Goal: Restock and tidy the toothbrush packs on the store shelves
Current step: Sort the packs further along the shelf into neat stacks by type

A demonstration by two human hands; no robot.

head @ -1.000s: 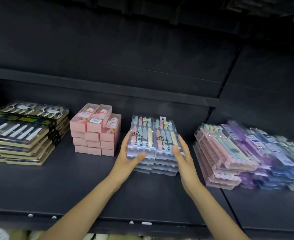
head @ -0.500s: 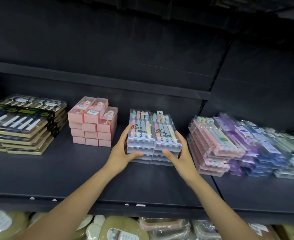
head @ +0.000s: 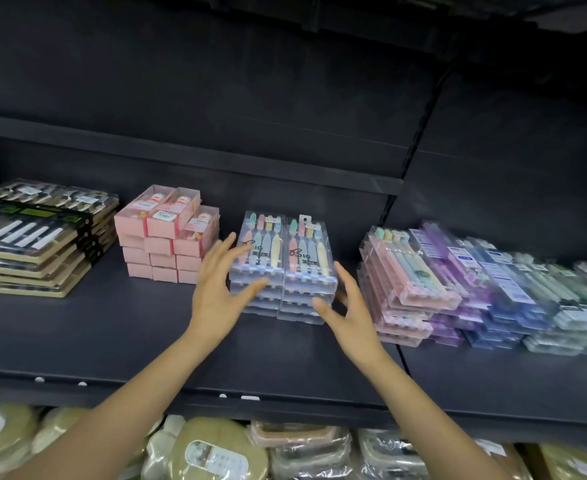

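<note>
Standing by the shelf, this is what I'm seeing:

Toothbrush packs (head: 282,261): two neat side-by-side stacks of clear packs with pastel brushes, flat on the dark shelf (head: 112,327), roughly in the middle.
Left hand (head: 221,287): fingers spread and loose at the left edge of the stacks, thumb reaching across the front of the top pack. Looks like it's touching or just off it, not gripping anything.
Right hand (head: 349,311): fingers fanned out too, at the stacks' front right corner. Can't tell if it's actually making contact, it's a bit blurry.
Pink boxes (head: 167,233): little stack just left of the toothbrush packs, left hand sits between the two.
Black and gold packs (head: 32,237): big pile at the far left.
Pink, purple and blue packs (head: 458,282): slanted, overlapping piles off to the right, kinda messy.
Lower shelf: wrapped greenish items (head: 212,452), blurry.
</note>
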